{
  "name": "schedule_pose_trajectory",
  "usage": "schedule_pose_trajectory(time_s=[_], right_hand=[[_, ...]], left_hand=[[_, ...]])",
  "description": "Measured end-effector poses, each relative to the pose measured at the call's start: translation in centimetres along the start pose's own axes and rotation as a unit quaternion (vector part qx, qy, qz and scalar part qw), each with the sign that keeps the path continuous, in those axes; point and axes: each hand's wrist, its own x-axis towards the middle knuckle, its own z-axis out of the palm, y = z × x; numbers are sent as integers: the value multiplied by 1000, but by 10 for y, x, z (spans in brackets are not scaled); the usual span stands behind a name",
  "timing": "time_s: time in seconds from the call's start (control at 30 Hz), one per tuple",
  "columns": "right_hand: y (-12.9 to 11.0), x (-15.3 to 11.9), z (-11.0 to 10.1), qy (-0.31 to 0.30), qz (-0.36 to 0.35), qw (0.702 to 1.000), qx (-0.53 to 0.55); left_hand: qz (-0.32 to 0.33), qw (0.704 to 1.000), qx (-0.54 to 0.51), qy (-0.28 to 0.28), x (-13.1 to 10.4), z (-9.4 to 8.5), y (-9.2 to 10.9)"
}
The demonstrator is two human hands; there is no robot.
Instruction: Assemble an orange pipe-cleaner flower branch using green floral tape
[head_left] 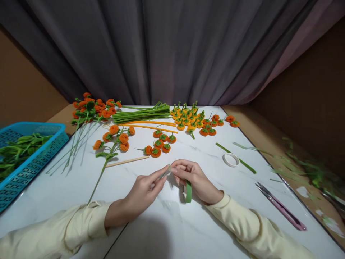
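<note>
Near the middle of the white table, my left hand pinches a thin green wire stem between thumb and fingers. Its tip meets the fingertips of my right hand, which are closed on the end of some pale green tape. The green tape roll hangs at the palm side of my right hand, under its curled fingers. Just beyond the hands lie small orange pumpkins with green tops. A stem with orange pumpkins and leaves rests to the left, beside a wooden stick.
A blue basket of green leaves stands at the left. Green pipe cleaners, yellow pumpkins and finished orange stems lie at the back. At the right are a white ring, pink-handled snips and green scraps.
</note>
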Motion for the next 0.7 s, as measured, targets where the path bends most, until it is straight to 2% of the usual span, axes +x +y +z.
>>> schedule_pose_trajectory(time_s=[0.6,0.7], right_hand=[[1,0,1,-2,-13,1000,-8],[0,0,1,-2,-9,1000,6]], left_hand=[[-15,997,-62,-36,-2,-1,1],[-34,995,-82,-38,-3,0,1]])
